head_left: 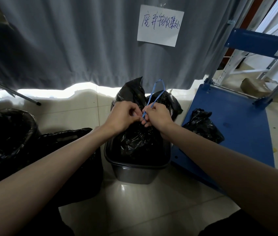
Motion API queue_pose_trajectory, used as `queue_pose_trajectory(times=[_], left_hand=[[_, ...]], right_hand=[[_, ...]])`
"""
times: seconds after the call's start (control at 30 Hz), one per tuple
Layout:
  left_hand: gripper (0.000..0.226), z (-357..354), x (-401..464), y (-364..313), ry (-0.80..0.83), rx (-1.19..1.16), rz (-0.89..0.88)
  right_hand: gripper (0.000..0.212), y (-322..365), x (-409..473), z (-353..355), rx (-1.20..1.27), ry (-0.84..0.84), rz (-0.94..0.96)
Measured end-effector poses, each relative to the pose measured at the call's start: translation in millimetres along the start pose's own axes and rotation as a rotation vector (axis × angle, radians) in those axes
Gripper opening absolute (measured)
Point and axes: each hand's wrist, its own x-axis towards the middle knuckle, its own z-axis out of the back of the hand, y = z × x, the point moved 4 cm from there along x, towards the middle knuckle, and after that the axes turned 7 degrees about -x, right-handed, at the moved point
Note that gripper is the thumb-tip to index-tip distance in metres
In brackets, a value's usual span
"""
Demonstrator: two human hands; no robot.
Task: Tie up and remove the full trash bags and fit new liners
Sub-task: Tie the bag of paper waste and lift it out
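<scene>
At nine o'clock in the head view stands a bin lined with black plastic (pixel 7 133), and just to its right a slack black bag (pixel 70 150) lies on the pale tiled floor (pixel 152 201). Both forearms reach in from the bottom corners toward the centre. The left hand (pixel 123 117) has its fingers curled, its grip pinching the blue drawstring (pixel 153 97) where the two hands meet; exactly which fingers hold it is hard to tell. The full black trash bag (pixel 140 138) sits inside the dark grey bin (pixel 134 171) at the centre of the frame, its gathered top standing up toward twelve o'clock above the hands. The right hand (pixel 158 117) touches the left, its grip closed around the same drawstring, whose loop rises above the knuckles. Behind hangs a grey curtain (pixel 66 40) with a handwritten paper sign (pixel 160 25) at one o'clock. At three o'clock a small tied black bag (pixel 203 125) rests on the deck of a blue platform cart (pixel 237 125), beside the bin.
</scene>
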Motion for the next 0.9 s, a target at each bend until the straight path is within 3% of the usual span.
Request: queue_pose_trajectory(times=[0.3,0.53,0.6,0.7,0.8,0.9], left_hand=[[0.015,-7,-14,-12,-0.091,0.148,-0.237],[0.004,-9,-12,-11,-0.023,0.228,-0.295],[0.003,-9,-9,-10,-0.009,0.197,-0.255],[0.01,-3,-4,-4,-0.008,0.113,-0.097],[0.02,4,0,4,0.042,0.0,0.065],[0.016,5,2,13,0.122,-0.12,0.208]], right_hand=[[0.017,-4,-2,0,0.029,0.033,-0.055],[0.012,-5,-5,1,0.058,0.059,-0.046],[0.012,-3,-5,1,0.074,0.047,-0.043],[0.032,0,-6,3,0.137,0.035,-0.048],[0.023,6,-9,3,0.141,0.059,0.018],[0.022,9,-16,-3,-0.003,0.153,0.124]])
